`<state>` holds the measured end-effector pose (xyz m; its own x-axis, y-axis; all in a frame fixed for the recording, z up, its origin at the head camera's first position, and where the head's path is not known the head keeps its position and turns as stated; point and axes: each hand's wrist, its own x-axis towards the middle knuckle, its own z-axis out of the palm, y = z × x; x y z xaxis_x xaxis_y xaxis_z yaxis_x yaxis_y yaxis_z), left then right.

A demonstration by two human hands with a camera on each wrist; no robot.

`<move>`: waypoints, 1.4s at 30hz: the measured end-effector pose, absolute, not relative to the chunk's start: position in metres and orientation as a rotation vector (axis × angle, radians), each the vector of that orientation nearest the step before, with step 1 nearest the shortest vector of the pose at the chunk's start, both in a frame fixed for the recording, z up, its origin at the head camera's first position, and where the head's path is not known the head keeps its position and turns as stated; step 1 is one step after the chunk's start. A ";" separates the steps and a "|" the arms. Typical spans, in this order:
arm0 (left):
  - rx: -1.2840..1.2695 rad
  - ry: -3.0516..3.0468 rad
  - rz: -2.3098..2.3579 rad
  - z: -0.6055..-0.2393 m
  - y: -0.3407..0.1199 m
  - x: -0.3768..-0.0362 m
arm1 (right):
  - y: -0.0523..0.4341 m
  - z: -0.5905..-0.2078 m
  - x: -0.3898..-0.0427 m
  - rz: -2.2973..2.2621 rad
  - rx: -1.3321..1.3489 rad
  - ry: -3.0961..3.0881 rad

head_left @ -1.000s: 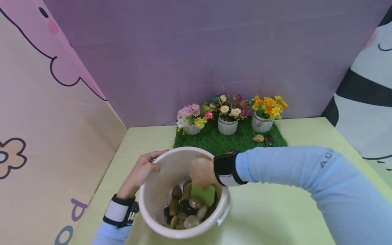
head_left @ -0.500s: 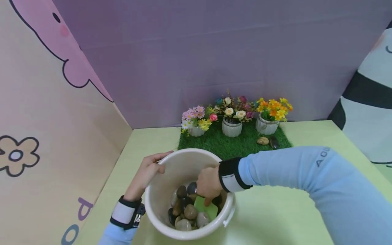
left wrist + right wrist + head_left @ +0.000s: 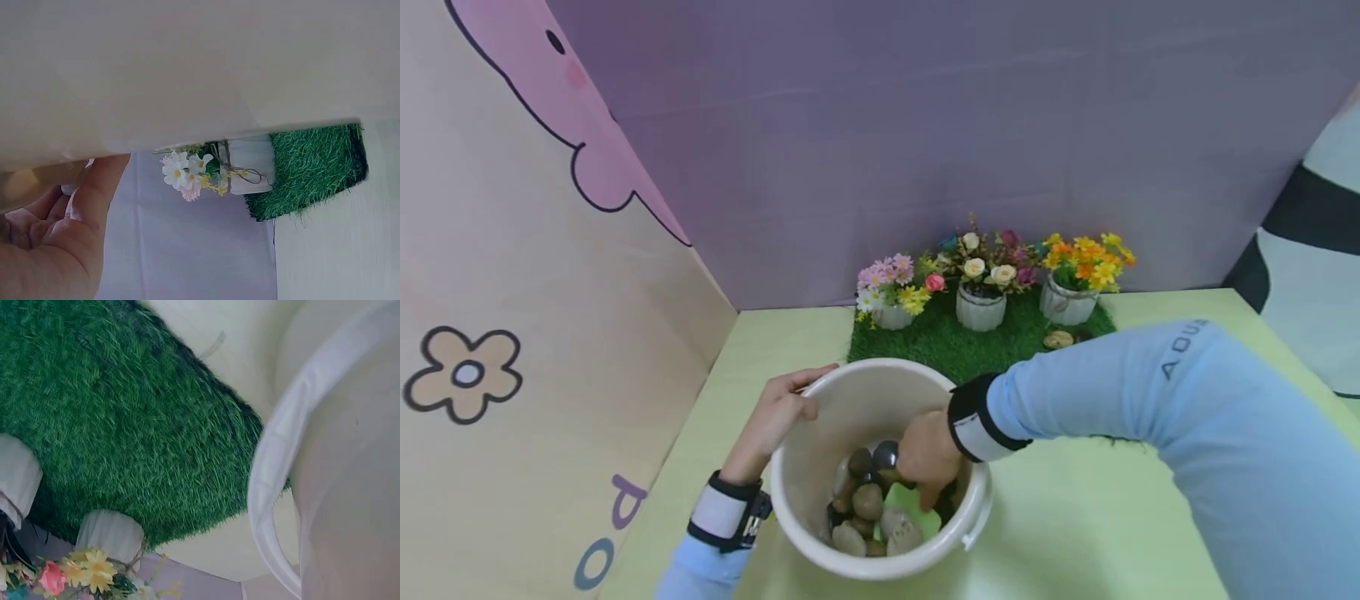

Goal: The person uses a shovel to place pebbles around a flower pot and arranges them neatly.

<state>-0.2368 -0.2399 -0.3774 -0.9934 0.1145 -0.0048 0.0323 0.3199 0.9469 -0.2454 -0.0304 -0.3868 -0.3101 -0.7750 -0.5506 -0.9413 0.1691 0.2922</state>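
A cream bucket (image 3: 790, 517) stands tilted toward me, holding several smooth brown, grey and black stones (image 3: 868, 502). At its left rim my left hand (image 3: 772, 421) grips the edge, thumb inside; the left wrist view shows this hand (image 3: 62, 250) beside the bucket wall (image 3: 200, 75). My right hand (image 3: 928, 454) reaches inside, its fingers curled above a flat green blade like a small shovel's (image 3: 928, 522). One finger points down along the blade, whose handle end is hidden by the hand. Stones overlap the blade's near part. The right wrist view shows the bucket's handle (image 3: 265, 475) but no hand.
Behind the bucket lies a green artificial grass mat (image 3: 955, 354) bearing three white pots with pink (image 3: 891, 292), cream (image 3: 977, 275) and yellow-orange flowers (image 3: 1086, 262). A brown stone (image 3: 1058, 339) lies on the mat's right part. A purple backdrop (image 3: 880, 150) rises behind the table (image 3: 790, 333).
My right hand has moved lower into the bucket with the green blade, and the stones have shifted around and over it. My left hand keeps its grip. The head view has turned slightly left.
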 end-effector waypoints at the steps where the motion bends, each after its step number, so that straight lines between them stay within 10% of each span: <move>1: 0.142 2.496 1.785 -0.378 -0.240 -0.237 | -0.030 -0.387 -0.246 0.810 -1.652 2.193; 42: 0.171 2.459 1.787 -0.377 -0.242 -0.236 | -0.017 -0.335 -0.230 0.039 -1.266 2.378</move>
